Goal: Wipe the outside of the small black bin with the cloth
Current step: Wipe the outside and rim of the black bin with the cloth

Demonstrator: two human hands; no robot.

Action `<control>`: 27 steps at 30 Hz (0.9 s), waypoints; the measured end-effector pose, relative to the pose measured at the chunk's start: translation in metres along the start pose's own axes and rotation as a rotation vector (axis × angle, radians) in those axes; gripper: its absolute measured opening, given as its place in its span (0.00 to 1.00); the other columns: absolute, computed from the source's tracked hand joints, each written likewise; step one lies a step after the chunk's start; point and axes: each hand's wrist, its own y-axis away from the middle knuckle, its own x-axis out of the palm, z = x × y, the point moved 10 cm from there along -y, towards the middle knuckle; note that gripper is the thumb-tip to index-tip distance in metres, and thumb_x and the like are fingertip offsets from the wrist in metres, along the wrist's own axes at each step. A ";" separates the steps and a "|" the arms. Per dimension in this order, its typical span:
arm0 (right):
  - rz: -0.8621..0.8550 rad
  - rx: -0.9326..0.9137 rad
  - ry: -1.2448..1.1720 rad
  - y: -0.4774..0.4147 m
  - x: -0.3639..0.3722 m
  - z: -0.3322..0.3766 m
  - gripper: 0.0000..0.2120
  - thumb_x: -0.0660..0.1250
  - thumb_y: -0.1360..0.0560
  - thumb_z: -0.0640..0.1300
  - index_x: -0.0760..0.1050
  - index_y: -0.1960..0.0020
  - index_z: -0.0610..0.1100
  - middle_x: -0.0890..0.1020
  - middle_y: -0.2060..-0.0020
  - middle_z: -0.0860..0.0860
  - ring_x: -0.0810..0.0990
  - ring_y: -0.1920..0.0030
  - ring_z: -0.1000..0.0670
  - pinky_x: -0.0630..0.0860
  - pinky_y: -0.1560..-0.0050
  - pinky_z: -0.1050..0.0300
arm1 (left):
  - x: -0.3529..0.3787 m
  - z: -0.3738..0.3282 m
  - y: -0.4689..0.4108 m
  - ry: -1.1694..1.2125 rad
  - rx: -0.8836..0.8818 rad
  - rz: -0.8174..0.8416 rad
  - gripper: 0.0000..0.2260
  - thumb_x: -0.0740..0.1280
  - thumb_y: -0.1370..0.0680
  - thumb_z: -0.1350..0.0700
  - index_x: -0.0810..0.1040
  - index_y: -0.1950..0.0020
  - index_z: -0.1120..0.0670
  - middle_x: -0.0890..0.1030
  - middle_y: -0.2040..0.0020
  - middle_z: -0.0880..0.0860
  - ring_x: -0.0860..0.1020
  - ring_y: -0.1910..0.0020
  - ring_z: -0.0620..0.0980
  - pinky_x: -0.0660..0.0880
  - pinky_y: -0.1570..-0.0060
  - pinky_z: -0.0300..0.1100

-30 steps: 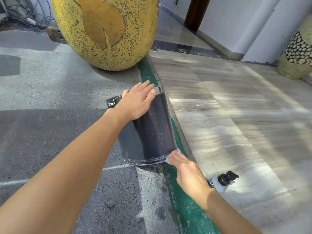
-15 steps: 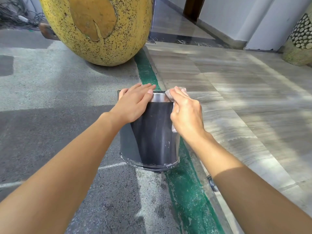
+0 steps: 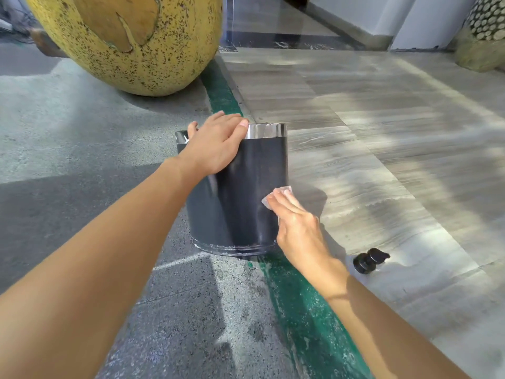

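The small black bin (image 3: pixel 246 198) with a shiny metal rim stands on the ground at the green painted kerb. My left hand (image 3: pixel 216 146) lies over its top left edge and holds it steady. My right hand (image 3: pixel 297 225) presses a small white cloth (image 3: pixel 274 196) flat against the bin's right side, about halfway down. Only the cloth's upper edge shows past my fingertips.
A big yellow speckled egg-shaped sculpture (image 3: pixel 128 42) sits behind the bin on the asphalt. A pump bottle with a black head (image 3: pixel 369 259) lies on the grey tiled floor to the right. The green kerb strip (image 3: pixel 306 305) runs between asphalt and tiles. A pebbled planter (image 3: pixel 481 31) stands far right.
My right hand with the cloth has slid from the bin's rim down its right side. The left hand stays on the top edge. The pump bottle is back in sight.
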 end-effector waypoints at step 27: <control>-0.256 0.764 -0.911 0.101 -0.046 -0.082 0.24 0.63 0.23 0.27 0.80 0.44 0.56 0.84 0.45 0.56 0.81 0.41 0.57 0.73 0.33 0.53 | 0.068 -0.083 0.136 -0.467 0.160 -0.036 0.31 0.45 0.19 0.34 0.45 0.19 0.44 0.42 0.18 0.47 0.44 0.20 0.52 0.48 0.27 0.67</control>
